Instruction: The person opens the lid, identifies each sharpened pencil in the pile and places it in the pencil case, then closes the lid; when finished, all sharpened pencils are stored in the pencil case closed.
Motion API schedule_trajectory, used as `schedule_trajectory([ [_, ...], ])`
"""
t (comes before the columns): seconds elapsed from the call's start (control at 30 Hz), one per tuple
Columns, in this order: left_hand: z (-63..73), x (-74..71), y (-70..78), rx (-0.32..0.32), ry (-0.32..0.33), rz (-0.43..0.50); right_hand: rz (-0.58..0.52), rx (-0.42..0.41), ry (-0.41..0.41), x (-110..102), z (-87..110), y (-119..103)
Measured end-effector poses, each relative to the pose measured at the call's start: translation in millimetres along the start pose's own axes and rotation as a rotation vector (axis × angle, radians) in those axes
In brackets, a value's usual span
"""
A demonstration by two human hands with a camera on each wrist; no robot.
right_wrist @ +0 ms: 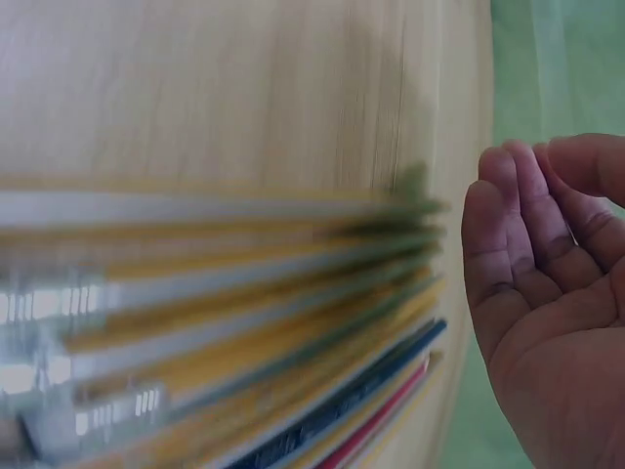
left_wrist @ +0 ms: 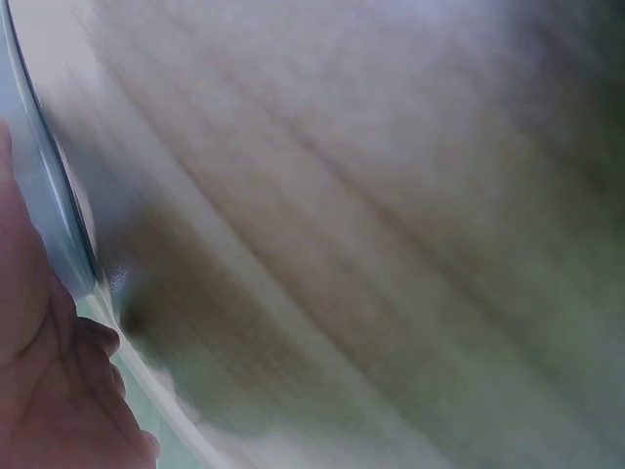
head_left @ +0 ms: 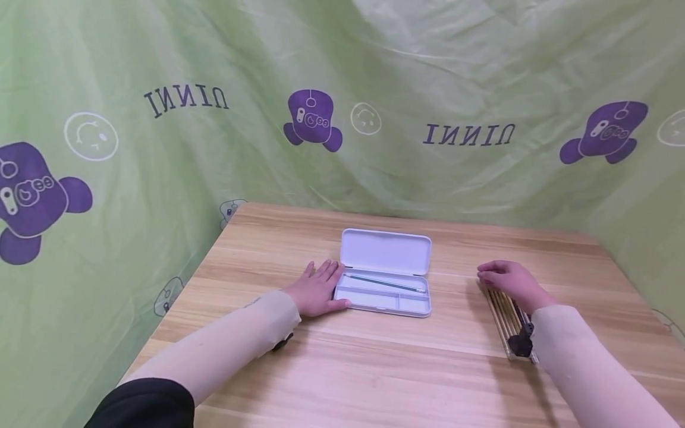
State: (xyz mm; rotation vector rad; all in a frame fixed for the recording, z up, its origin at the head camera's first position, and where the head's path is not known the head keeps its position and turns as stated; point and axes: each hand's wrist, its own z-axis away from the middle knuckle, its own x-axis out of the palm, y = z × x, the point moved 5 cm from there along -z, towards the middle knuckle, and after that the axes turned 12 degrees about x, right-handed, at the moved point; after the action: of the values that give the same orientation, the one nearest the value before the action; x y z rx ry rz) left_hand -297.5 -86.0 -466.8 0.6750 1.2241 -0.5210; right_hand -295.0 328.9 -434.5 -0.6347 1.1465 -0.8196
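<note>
A pale lilac pencil case (head_left: 385, 252) lies with its lid raised on the table. One green pencil (head_left: 382, 283) rests in its long rear compartment. My left hand (head_left: 317, 291) rests against the left side of the case, fingers spread; the left wrist view shows this hand at the case's edge. At the right, my right hand (head_left: 511, 282) hovers by the far ends of a row of several pencils (head_left: 500, 315). In the right wrist view its fingers are loosely bent with nothing between them, apart from the blurred yellow, blue and red pencils (right_wrist: 283, 322).
The wooden table (head_left: 374, 368) has light grain and reaches a green curtain (head_left: 257, 160) with purple figures behind and at the sides. Shiny clear material (right_wrist: 68, 303) lies over part of the pencils in the right wrist view. A dark wrist camera (head_left: 521, 343) overlaps their near ends.
</note>
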Motion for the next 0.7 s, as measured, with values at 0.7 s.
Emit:
schedule_trajectory([
  [0.7,1.6,-3.0,2.3,0.000,-0.014,0.015,-0.104,0.133,0.141,-33.9,16.2,33.3],
])
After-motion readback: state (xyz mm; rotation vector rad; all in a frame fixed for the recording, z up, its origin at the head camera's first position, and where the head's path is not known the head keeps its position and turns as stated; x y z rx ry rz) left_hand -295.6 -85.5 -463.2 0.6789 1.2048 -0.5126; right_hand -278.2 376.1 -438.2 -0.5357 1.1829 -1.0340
